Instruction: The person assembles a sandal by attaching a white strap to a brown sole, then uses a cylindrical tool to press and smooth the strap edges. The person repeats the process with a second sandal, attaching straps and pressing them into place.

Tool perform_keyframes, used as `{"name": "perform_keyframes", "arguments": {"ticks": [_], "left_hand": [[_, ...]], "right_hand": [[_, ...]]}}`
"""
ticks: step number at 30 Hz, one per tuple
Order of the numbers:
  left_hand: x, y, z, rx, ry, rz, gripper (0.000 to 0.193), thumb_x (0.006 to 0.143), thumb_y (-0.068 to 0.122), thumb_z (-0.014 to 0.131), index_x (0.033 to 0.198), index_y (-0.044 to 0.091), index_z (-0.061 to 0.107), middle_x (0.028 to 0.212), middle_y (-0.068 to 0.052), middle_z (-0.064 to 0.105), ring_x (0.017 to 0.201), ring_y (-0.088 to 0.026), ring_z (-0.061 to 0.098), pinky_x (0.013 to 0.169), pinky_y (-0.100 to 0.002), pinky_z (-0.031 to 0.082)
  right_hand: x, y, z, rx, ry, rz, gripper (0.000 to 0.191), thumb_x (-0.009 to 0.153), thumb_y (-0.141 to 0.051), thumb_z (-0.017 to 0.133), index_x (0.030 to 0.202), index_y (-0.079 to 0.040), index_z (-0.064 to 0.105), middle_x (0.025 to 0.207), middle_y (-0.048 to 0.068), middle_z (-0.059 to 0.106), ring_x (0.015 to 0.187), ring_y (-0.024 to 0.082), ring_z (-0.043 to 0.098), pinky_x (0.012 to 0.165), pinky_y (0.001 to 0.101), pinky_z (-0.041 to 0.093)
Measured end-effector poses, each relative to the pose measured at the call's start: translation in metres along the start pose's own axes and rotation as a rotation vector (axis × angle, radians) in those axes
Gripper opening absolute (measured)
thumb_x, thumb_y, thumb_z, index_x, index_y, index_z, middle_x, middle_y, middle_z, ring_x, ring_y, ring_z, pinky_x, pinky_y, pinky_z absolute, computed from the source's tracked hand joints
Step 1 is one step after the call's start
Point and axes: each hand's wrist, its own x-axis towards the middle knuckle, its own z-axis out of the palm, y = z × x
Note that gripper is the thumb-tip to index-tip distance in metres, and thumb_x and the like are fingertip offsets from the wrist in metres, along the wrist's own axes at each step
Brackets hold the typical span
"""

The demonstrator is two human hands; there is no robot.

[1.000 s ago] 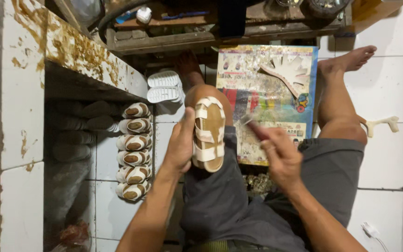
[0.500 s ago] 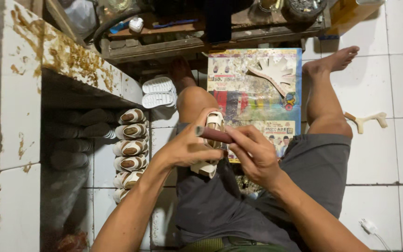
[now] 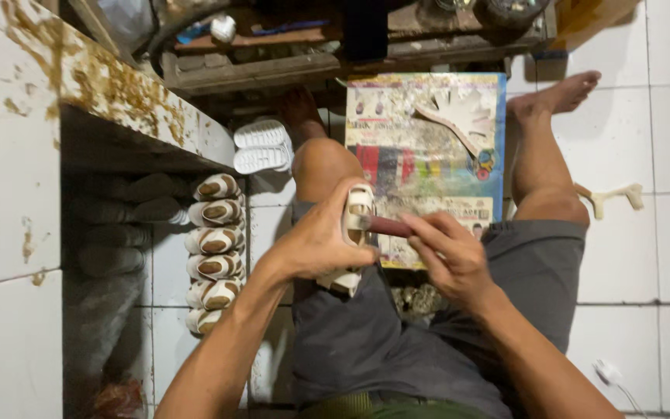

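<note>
Since a second ago the sandal [image 3: 348, 237] has turned from sole-flat to edge-on over the person's left thigh, and the right hand [image 3: 450, 252] has come in close against it. Left hand [image 3: 321, 242] wraps the sandal from the left, fingers curled round its side, gripping firm. Right hand is closed round a dark reddish tool handle [image 3: 388, 226], its tip meeting the sandal's strap edge; the tip itself is hidden.

Judgement: work goes best with the sandal braced against the thigh, short controlled strokes, thumb clear of the tip.

Sandal looks pale cream, soft rubbery sole, thick rounded straps. Finished sandals [image 3: 215, 252], cream with brown insoles, stand in a row by the stained white tiled bench [image 3: 110, 89]. A smeared colourful printed board [image 3: 428, 155] covers the floor tiles ahead.
</note>
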Motion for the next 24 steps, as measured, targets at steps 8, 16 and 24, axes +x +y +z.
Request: {"name": "perform_keyframes", "arguments": {"ticks": [8,16,24], "left_hand": [[-0.004,0.010,0.003,-0.036,-0.022,-0.060,0.088,0.067,0.020,0.080,0.146,0.008,0.041,0.100,-0.009,0.067,0.089,-0.018,0.066,0.076,-0.034,0.055],[-0.002,-0.001,0.000,0.019,-0.030,0.078,0.087,0.069,0.013,0.084,0.144,0.008,0.040,0.106,-0.005,0.063,0.093,-0.014,0.063,0.083,-0.030,0.054],[-0.007,-0.004,-0.003,-0.233,-0.067,0.041,0.082,0.072,0.007,0.081,0.145,0.009,0.044,0.115,-0.004,0.059,0.102,-0.012,0.061,0.087,-0.031,0.054]], "right_hand": [[-0.004,0.003,0.007,0.031,0.005,-0.066,0.039,0.094,0.002,0.070,0.132,-0.003,0.066,0.104,0.015,0.068,0.088,0.023,0.066,0.075,0.0317,0.053],[-0.005,0.002,0.001,0.151,0.054,0.035,0.039,0.096,0.002,0.067,0.134,-0.003,0.065,0.106,0.012,0.071,0.086,0.019,0.067,0.071,0.0293,0.055],[0.001,0.002,0.018,0.164,0.031,0.004,0.037,0.097,0.001,0.067,0.134,-0.003,0.066,0.106,0.011,0.069,0.090,0.021,0.066,0.077,0.0324,0.053]]}}
